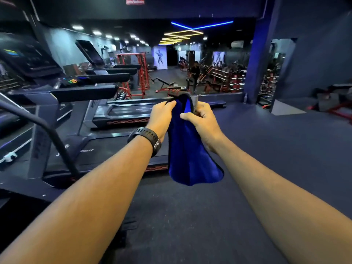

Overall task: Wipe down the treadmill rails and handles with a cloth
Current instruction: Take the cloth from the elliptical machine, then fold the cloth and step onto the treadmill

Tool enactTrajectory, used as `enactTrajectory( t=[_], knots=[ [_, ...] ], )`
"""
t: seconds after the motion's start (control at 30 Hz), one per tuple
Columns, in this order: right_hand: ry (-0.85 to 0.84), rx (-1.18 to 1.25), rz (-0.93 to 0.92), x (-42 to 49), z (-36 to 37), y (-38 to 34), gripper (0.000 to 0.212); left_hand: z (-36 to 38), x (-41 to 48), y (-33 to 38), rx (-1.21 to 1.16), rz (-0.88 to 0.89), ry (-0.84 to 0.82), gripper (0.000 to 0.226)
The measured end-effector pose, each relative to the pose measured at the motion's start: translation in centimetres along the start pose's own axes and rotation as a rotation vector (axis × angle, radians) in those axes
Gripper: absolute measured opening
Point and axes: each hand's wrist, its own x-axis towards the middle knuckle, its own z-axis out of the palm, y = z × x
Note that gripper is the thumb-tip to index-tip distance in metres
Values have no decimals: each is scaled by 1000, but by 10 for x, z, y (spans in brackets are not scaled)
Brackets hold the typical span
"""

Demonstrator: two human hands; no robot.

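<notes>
Blue cloth (pixel 187 149) hangs pinched at its top between the left hand (pixel 162 116) and right hand (pixel 202 123), well apart from the treadmill handrail (pixel 85 93), so wiping seems unstarted

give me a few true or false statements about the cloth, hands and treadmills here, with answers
1. The left hand and right hand both grip the blue cloth. True.
2. The blue cloth is pressed on a treadmill handrail. False: it hangs in the air, clear of the handrail.
3. A black watch sits on the right wrist. False: it is on the left wrist.
4. The treadmills stand to the person's left. True.
</notes>
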Motion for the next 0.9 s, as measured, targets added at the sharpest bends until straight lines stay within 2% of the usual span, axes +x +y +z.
enactTrajectory(
  t=[0.2, 0.3, 0.37, 0.47, 0.6, 0.63, 0.73, 0.77, 0.83, 0.9],
  knots=[
    [-56, 170, 9, 94, 1, 54, 62, 18, 78, -30, -111, -70, -164, 25],
    [-135, 179, -26, 160, 2, 81, 50, 20, 127, -52, -164, -49, -230, 46],
    [-182, 213, -51, 199, 3, 98, 49, 21, 161, -65, -114, 15, -227, 48],
    [-309, 292, -47, 274, -1, 130, 55, 30, 225, -76, -122, 38, -48, 29],
    [-357, 221, -36, 363, -8, 153, 33, 39, 299, -76, -220, 32, 154, 20],
    [-366, 216, -10, 384, -9, 159, 36, 40, 316, -77, -275, 29, 193, 18],
    [-464, 227, 162, 443, -12, 179, 66, 44, 364, -78, -357, -4, 294, 20],
    [-516, 215, 216, 460, -13, 188, 66, 46, 380, -81, -360, -9, 336, 20],
    [-574, 176, 258, 493, -12, 210, 50, 48, 416, -90, -345, -18, 428, 22],
    [-537, 200, 218, 522, -7, 225, 35, 45, 446, -101, -287, -53, 491, 29]
  ],
)
